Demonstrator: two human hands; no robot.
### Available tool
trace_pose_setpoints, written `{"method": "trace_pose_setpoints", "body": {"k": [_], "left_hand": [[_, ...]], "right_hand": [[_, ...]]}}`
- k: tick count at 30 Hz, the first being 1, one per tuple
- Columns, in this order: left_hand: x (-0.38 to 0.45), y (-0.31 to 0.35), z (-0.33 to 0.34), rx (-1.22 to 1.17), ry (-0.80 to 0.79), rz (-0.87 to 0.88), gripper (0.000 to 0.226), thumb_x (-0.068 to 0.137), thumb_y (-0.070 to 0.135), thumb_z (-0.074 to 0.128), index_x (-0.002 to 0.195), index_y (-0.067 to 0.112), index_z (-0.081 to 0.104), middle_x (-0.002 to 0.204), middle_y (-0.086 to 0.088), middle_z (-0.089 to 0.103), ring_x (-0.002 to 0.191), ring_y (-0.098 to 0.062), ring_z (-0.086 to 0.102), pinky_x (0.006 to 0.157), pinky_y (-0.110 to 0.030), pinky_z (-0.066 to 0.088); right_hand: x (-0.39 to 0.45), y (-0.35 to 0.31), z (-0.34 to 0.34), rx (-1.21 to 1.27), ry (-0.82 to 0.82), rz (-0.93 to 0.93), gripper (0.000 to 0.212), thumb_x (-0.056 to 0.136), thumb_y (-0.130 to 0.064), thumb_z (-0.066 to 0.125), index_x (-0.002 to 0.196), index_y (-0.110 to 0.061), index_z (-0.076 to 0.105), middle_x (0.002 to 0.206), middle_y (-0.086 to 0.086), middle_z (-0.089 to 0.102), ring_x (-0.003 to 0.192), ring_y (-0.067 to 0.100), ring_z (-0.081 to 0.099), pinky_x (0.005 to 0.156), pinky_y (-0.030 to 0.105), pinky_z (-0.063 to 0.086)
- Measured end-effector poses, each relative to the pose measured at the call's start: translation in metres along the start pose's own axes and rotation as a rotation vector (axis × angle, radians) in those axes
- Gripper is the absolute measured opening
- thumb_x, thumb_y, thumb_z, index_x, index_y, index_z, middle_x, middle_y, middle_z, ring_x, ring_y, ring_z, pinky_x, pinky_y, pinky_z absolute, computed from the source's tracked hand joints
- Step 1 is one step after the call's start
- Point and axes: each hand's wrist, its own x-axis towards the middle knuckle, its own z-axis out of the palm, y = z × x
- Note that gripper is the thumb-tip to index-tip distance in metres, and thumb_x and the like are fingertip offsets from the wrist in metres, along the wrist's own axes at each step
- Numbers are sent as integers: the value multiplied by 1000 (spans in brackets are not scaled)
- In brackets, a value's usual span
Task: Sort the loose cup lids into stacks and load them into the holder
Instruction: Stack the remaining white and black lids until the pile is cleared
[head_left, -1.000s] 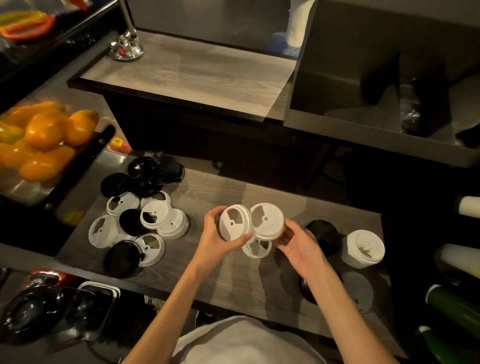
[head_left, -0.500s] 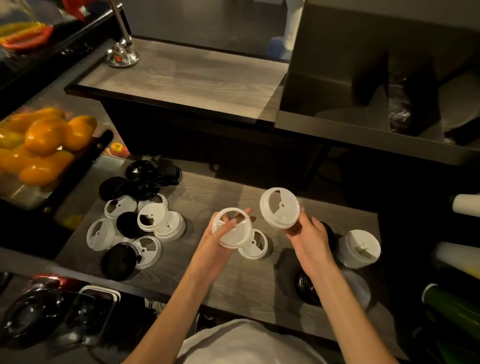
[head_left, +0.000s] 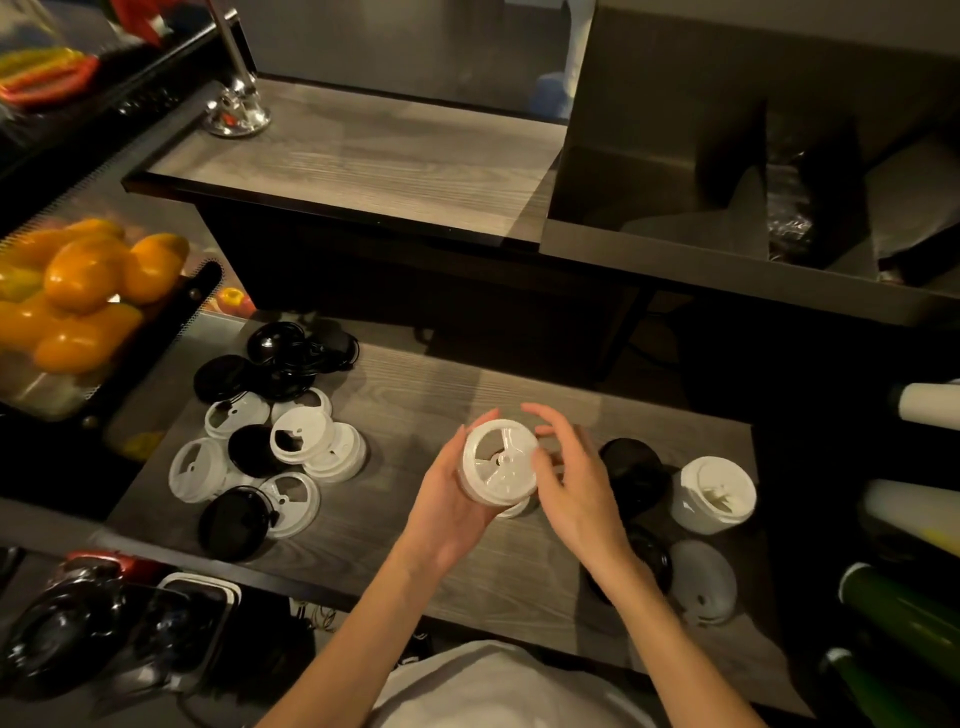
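We are cradling a small nest of white lids (head_left: 497, 462) above the grey counter (head_left: 415, 519), our left hand (head_left: 452, 506) curling round its rim from below and left. If the lids are seating crooked, the nest may be slipping apart. Our right hand (head_left: 576, 483) is hovering just beside it, fingers spread, gripping nothing. The loose lids (head_left: 270, 447) are waiting well apart to the left.

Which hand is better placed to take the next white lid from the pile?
Right hand, probably: its fingers are open and empty, though the pile lies left. The left hand holds the white lids.
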Motion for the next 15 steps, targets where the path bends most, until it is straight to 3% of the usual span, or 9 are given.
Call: {"method": "trace_pose_setpoints", "body": {"k": [3, 6, 8, 12, 15], "left_hand": [[0, 0, 0, 20, -7, 28, 46, 109, 40, 34, 144, 20, 56, 140, -17, 58, 122, -28, 55, 104, -46, 44], [1, 0, -1, 7, -5, 54, 45, 108, 39, 34, 143, 21, 57, 133, -13, 61, 118, -26, 56, 96, -41, 46], [-1, 1, 2, 12, -3, 61, 46, 106, 36, 35, 140, 18, 61, 129, -13, 63, 114, -25, 58, 95, -39, 46], [-3, 2, 4, -29, 27, 64, 46, 103, 30, 36, 102, 16, 80, 106, -8, 73, 91, -17, 70, 80, -29, 54], [-3, -2, 3, 57, 10, 107, 47, 108, 18, 28, 109, 17, 75, 108, 1, 77, 93, -12, 72, 80, -26, 57]], "right_hand": [[-2, -2, -7, -156, -176, -137, 58, 95, -51, 66, 147, -54, 41, 145, -26, 33, 124, -5, 45, 94, 18, 48], [-3, 1, -10, -257, -221, -195, 83, 81, -50, 82, 152, -45, 38, 150, -25, 25, 127, -1, 44, 99, 24, 52], [-3, 2, -8, -278, -197, -217, 87, 81, -48, 83, 154, -41, 35, 147, -23, 27, 128, 3, 46, 100, 29, 55], [-6, 1, -1, -279, -194, -243, 96, 82, -52, 81, 159, -45, 23, 152, -24, 26, 135, 2, 42, 101, 26, 53], [-8, 0, -1, -278, -164, -263, 94, 80, -53, 81, 157, -47, 27, 150, -26, 29, 133, 2, 45, 100, 26, 54]]}}
